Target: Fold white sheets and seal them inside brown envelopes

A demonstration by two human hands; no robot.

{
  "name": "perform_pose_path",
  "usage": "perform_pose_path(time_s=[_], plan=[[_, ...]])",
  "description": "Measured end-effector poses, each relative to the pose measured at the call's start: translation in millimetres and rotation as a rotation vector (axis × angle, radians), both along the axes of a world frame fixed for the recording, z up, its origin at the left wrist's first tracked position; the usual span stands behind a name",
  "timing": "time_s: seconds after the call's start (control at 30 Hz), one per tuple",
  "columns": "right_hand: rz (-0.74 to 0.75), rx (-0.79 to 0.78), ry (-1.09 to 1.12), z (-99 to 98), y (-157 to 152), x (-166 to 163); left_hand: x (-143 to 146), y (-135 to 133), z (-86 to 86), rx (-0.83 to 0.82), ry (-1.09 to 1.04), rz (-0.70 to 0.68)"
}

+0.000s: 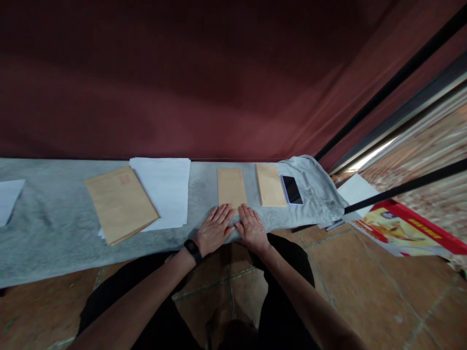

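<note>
**A:** Black trousers (120, 291) sat nearest us, and both forearms ran up from there to the grey cloth (54, 223).

**B:** The left hand (215, 228) and right hand (251, 228) lay flat, fingers spread and gripping nothing. They pressed the near end of the small envelope (231, 187), mid-table.

**A:** How far along?

**B:** Early, I'd judge. A second envelope (270, 184) sat aside by the phone (292, 189), while the large envelopes (120, 204) and white sheets (164, 189) looked untouched.

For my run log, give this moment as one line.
left hand flat at near edge of envelope | right hand flat beside it | to the right: second envelope, phone | surface: grey cloth
</note>
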State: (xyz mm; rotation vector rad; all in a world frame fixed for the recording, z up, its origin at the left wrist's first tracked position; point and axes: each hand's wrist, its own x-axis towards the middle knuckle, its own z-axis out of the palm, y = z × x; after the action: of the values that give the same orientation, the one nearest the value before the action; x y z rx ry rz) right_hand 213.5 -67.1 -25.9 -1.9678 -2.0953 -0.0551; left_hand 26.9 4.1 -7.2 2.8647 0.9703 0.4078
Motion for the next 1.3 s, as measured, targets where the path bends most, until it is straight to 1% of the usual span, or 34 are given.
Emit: perform_pose_path(time_s=[0.2,0.37,0.6,1.03,1.3], plan=[[-0.024,0.020,-0.042,1.0,-13.2,9.2,-4.5,-6.2,1.3,-0.014,0.001,0.009],[-0.063,0.030,-0.024,3.4,-17.0,4.1,-5.6,-9.2,-1.6,-0.007,-0.003,0.020],[0.046,-0.025,0.041,4.9,-12.2,-15.2,-6.0,-13.3,-1.7,-0.010,0.034,0.032],[-0.058,0.067,-0.018,-2.0,-16.3,-10.5,-10.3,-20.7,-5.0,0.002,0.069,0.123],[-0.116,0.070,-0.034,-0.3,-21.4,-6.4,-12.0,-19.1,-14.0,0.020,0.021,0.116]])
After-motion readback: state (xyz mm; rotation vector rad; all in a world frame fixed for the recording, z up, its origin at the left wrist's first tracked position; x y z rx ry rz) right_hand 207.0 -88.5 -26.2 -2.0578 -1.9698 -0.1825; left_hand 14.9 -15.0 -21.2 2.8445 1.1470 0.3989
